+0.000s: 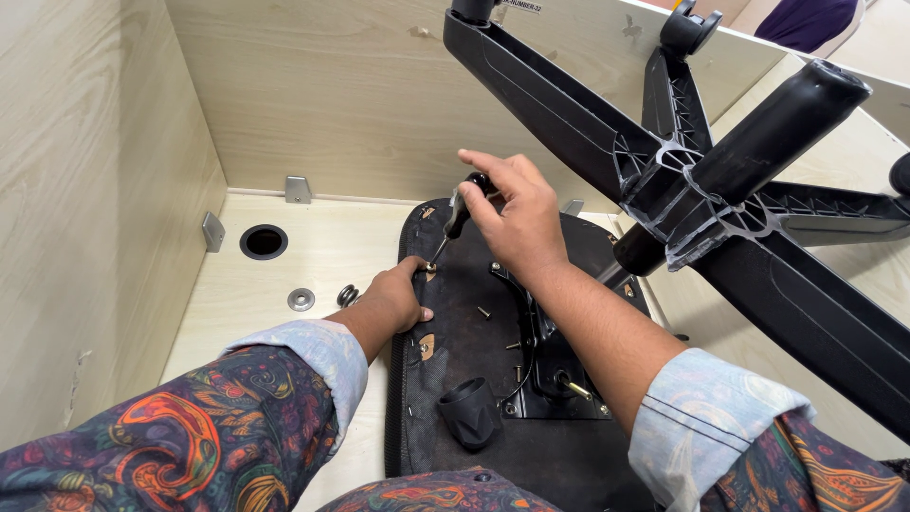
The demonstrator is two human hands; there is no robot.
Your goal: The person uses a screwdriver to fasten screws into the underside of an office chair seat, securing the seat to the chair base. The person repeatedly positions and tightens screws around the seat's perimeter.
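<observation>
Black upturned chair seat [474,351] lies on the pale tabletop [284,275], where the right hand [517,213] grips a screwdriver [455,216] slanting down-left to a screw [429,268] pinched by the left hand [393,296] at the seat's far-left corner.

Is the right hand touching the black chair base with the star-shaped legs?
Apart. In the head view the right hand grips a screwdriver over the upturned seat, and pale board shows between the knuckles and the chair base.
</observation>
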